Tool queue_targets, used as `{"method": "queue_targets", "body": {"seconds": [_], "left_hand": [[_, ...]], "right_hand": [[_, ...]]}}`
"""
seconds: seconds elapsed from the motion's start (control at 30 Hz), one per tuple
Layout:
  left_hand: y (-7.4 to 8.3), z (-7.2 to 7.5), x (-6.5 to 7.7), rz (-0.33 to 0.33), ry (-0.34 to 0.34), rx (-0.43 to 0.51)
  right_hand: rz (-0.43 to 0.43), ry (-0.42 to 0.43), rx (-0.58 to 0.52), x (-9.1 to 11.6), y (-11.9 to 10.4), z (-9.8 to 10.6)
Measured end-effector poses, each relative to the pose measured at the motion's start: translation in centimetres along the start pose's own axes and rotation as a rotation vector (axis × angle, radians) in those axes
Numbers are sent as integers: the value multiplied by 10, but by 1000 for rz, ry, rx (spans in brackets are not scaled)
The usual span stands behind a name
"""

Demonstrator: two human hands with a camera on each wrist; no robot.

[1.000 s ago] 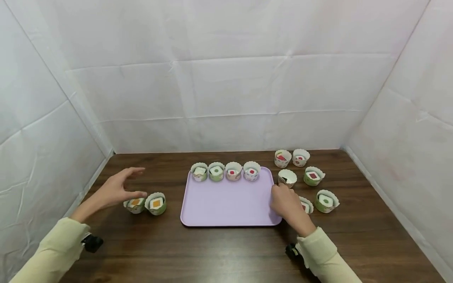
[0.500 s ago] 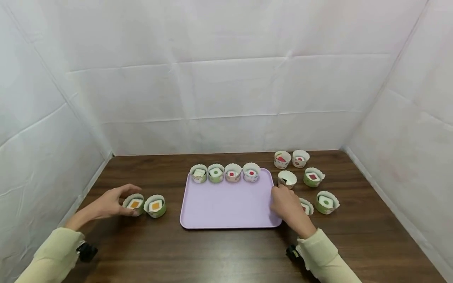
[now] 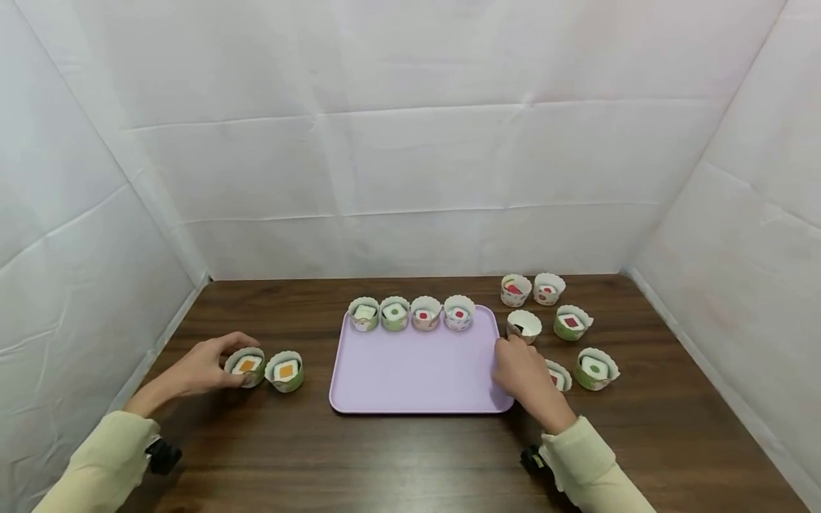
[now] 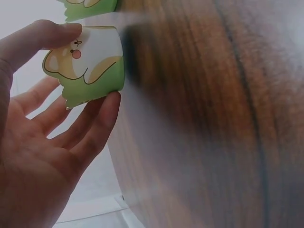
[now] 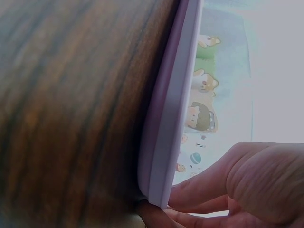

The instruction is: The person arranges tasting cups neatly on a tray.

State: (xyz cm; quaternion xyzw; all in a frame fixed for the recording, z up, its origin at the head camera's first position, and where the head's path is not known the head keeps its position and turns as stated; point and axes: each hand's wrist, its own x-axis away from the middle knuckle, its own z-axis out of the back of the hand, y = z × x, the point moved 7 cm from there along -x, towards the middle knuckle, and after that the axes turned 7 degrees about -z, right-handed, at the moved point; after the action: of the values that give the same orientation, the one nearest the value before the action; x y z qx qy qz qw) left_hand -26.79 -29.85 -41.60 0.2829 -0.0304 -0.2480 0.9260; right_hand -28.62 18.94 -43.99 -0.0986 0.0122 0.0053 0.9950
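My left hand (image 3: 195, 369) grips a green paper baking cup (image 3: 254, 370) on the left of the table, thumb on one side and fingers on the other. A white block with an orange square lies in that cup; its dog-patterned wall (image 4: 97, 61) faces the left wrist camera. A similar cup (image 3: 285, 372) stands just to its right. At the right edge of the lilac tray (image 3: 410, 370), my right hand (image 3: 526, 374) pinches the tray's rim (image 5: 166, 142) between thumb and fingers. Several paper cups (image 3: 394, 313) with blocks in them line the tray's back edge.
Right of the tray, several more cups stand on the brown wooden table (image 3: 410, 456), among them a red-square cup (image 3: 572, 323) and a green-dot cup (image 3: 596, 369). One cup (image 3: 559, 376) is partly behind my right hand. White cloth (image 3: 410, 164) walls the back and sides.
My left hand has come down and left, from above the two orange-square cups onto the left one, and now grips it. The right hand has stayed at the tray rim.
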Motion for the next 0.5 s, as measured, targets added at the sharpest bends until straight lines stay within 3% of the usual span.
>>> {"method": "queue_targets", "body": {"seconds": [0.5], "left_hand": [[25, 22, -22, -74, 128, -72]], "right_hand": [[9, 14, -7, 2, 1, 1]]}}
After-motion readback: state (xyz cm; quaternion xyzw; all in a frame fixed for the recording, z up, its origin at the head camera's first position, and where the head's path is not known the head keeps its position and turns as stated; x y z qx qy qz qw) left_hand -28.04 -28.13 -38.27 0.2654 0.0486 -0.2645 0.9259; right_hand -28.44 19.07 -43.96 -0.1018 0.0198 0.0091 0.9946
